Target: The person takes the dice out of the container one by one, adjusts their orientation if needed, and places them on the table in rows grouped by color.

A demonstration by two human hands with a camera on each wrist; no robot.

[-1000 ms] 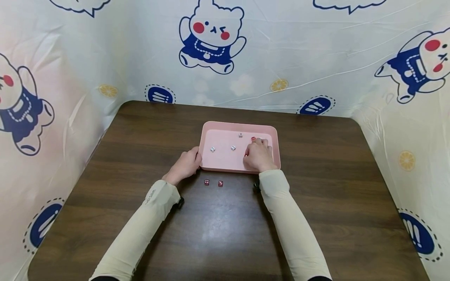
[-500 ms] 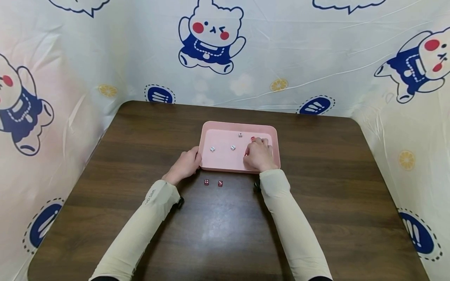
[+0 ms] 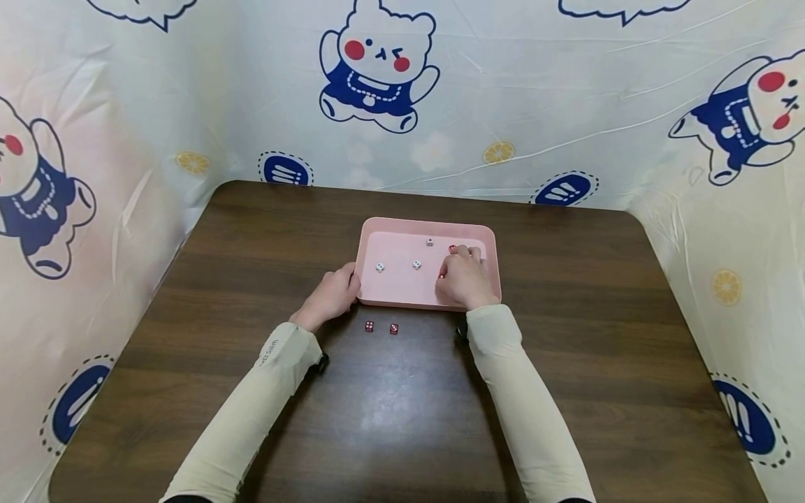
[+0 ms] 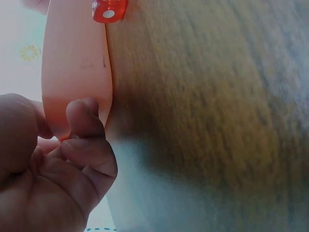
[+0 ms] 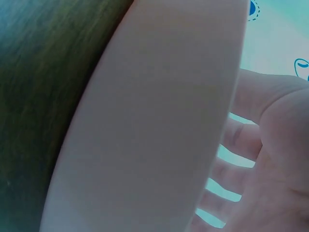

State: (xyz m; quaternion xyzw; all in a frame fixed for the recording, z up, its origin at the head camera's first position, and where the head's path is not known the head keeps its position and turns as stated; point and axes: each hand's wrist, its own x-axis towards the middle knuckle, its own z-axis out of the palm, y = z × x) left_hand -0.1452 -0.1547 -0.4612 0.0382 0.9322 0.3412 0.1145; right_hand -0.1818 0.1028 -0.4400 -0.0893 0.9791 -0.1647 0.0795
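A pink rectangular tray lies on the dark table. My left hand grips its left end. In the left wrist view, the thumb and curled fingers close on the tray's corner. My right hand reaches over the near rim into the tray's right side. Seen from the right wrist, its fingers are spread, their tips hidden behind the wall. One red die shows by the right thumb, and another red die by the fingers. Whether either is held is hidden.
Inside the tray are three white dice: a left die, a middle die and a far die. Two red dice, a left one and a right one, sit on the table before it. A printed curtain surrounds the table.
Both hands stay nearly where they were, the left on the tray and the right inside it. The right hand shifts only very slightly. The visible dice keep their places.
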